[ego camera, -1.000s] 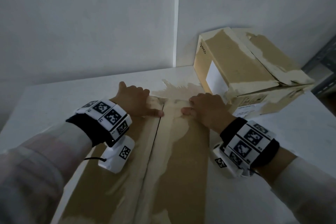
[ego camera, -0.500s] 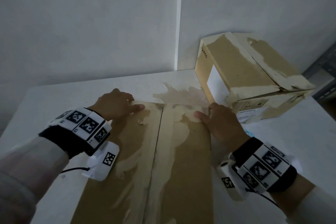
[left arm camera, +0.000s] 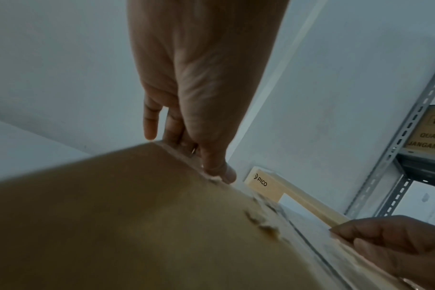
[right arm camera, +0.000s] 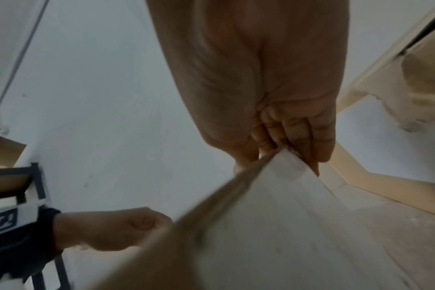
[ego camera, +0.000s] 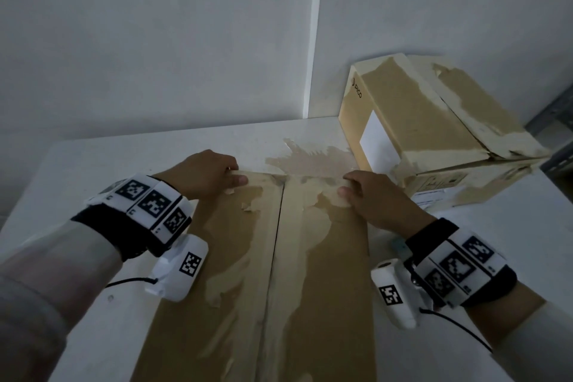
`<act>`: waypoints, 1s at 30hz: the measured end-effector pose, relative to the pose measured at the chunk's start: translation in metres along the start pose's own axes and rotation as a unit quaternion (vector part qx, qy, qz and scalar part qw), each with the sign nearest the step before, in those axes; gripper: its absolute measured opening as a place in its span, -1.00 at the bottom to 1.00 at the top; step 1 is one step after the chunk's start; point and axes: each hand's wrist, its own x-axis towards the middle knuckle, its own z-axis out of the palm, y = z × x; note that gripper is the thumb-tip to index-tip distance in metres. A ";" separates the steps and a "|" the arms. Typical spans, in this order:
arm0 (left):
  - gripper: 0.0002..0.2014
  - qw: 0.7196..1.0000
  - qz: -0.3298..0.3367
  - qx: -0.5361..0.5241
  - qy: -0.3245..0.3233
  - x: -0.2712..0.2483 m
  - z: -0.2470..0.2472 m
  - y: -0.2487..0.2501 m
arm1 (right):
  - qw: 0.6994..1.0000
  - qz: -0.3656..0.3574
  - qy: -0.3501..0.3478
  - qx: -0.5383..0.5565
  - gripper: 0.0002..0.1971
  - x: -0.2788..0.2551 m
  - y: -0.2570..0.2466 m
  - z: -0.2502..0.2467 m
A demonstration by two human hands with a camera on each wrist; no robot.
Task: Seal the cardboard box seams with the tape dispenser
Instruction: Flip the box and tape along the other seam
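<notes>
**Both hands grip the far edge of the box; no tape laid yet**

The cardboard box (ego camera: 248, 288) lies on the white bench (ego camera: 77, 164), its 2 top flaps meeting at a centre seam (ego camera: 277, 242) that runs from near to far. The seam shows as a dark open line with patches of torn paper around it and no fresh tape across it. The left hand (ego camera: 204, 177) holds the far edge of the left flap, fingers curled over the rim and thumb on top. The right hand (ego camera: 372, 198) holds the far edge of the right flap in the same way; the right wrist view shows its fingers wrapped under the board. No tape dispenser appears in any view, so its place cannot be told.

The step in hand looks like positioning or squaring the box before sealing, so the task is at its start. The next move likely calls for settling the box flat, pressing the flaps shut, then freeing 1 hand to fetch the dispenser.

Compared with 1 second ago, the hands have moved apart: then they lay close together by the seam, now each sits out toward its own far corner. A second box (ego camera: 428, 133) stands far right by the wall, unmoved.
</notes>
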 end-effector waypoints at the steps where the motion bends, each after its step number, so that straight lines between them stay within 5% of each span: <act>1: -0.57 1.000 -0.002 0.003 -0.005 0.000 0.000 0.001 | 1.000 -0.006 -0.008 0.003 -0.62 0.000 0.001 -0.001; 12: -0.37 0.999 0.023 -0.026 -0.022 0.000 -0.001 0.003 | 0.997 -0.069 -0.008 0.034 -0.40 0.010 0.005 -0.004; 16: -0.32 0.999 0.032 0.001 -0.023 0.002 -0.001 0.004 | 0.993 -0.102 0.013 0.057 -0.48 0.009 0.008 -0.002; 23: -0.27 0.999 -0.023 -0.014 -0.022 -0.014 -0.012 -0.010 | 0.995 -0.010 0.094 0.039 -0.44 0.009 0.015 0.002; 30: -0.34 0.995 -0.017 -0.094 -0.025 -0.016 -0.012 -0.024 | 0.997 -0.029 0.056 0.038 -0.55 0.015 0.011 0.001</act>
